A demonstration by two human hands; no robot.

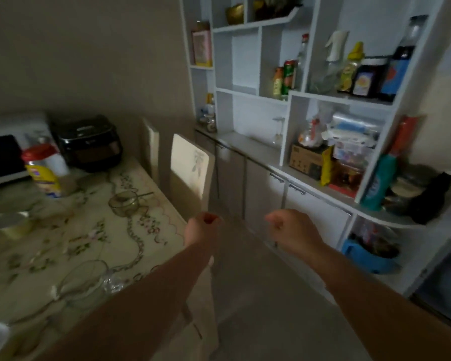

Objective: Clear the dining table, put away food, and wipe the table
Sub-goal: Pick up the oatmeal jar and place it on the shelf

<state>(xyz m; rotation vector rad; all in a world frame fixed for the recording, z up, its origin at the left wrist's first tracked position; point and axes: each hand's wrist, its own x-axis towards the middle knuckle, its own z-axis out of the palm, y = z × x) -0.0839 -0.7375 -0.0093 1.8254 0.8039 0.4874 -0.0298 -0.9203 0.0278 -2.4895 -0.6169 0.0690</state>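
Dim and grainy, brighter toward the white shelves, one pale patch of light on the chair back. Blurred by motion, bowed at the edges.

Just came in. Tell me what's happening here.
A person stands between the dining table and a white shelf unit, both arms stretched forward. The left hand is curled, with a speck of red in its grip; I cannot tell what it is. The right hand is curled on nothing visible. The table is not yet cleared: a yellow jar with a red lid, a glass cup and a glass bowl sit on it.
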